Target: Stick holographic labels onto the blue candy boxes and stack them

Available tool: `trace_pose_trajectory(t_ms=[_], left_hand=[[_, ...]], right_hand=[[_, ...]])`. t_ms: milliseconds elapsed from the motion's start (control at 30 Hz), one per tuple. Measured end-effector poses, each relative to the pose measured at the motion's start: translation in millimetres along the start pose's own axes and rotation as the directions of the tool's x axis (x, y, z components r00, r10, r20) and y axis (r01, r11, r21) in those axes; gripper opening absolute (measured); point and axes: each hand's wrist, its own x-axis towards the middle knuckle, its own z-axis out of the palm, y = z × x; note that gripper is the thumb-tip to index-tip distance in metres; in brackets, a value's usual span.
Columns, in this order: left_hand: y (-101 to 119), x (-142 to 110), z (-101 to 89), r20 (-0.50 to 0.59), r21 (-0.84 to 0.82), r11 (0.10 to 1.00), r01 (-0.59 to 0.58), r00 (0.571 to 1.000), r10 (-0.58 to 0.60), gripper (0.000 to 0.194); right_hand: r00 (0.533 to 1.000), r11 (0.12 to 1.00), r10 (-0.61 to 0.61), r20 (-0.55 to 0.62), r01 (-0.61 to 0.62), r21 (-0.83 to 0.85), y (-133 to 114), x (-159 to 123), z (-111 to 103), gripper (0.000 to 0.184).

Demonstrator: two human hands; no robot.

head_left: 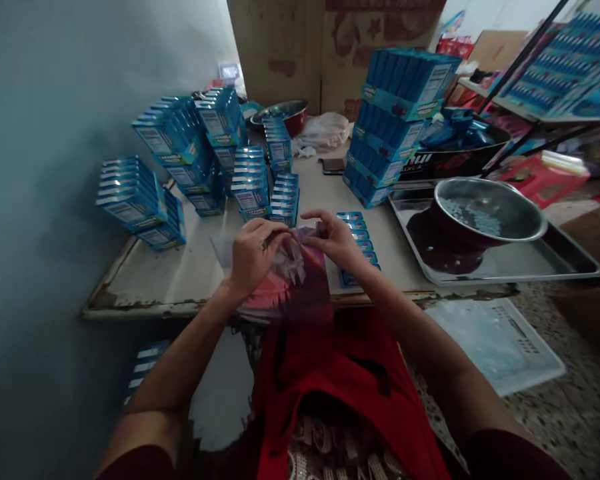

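Both my hands meet over the front edge of the table, pinching the top of a clear plastic bag (293,260) with pink and purple showing through. My left hand (255,250) has its thumb and fingertips closed on the bag's upper edge. Close beside it, my right hand (337,240) grips the same edge, its index finger raised. The bag hangs down toward my red apron (320,373). Just right of my right hand lies a row of small blue packs (360,233), partly hidden by my wrist.
Stacked blue boxes (165,133) stand at the left, and a taller blue stack (400,120) at the back right. A steel bowl (490,210) with pale blue pieces sits on a metal tray (570,263). A phone (333,166) lies mid-table. Below right is a white plastic basket (505,347).
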Motion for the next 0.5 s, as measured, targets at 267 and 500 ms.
trace_pose_trajectory(t_ms=[267, 500], left_hand=[[7, -1, 17.2, 0.079, -0.061, 0.998, 0.017, 0.997, -0.012, 0.025], [11, -2, 11.1, 0.127, -0.192, 0.974, 0.122, 0.987, -0.098, 0.011]], right_hand=[[0.996, 0.929, -0.029, -0.079, -0.002, -0.369, -17, -25, -18, 0.023], [0.995, 0.971, 0.039, -0.092, -0.060, -0.233, -13, -31, -25, 0.034]])
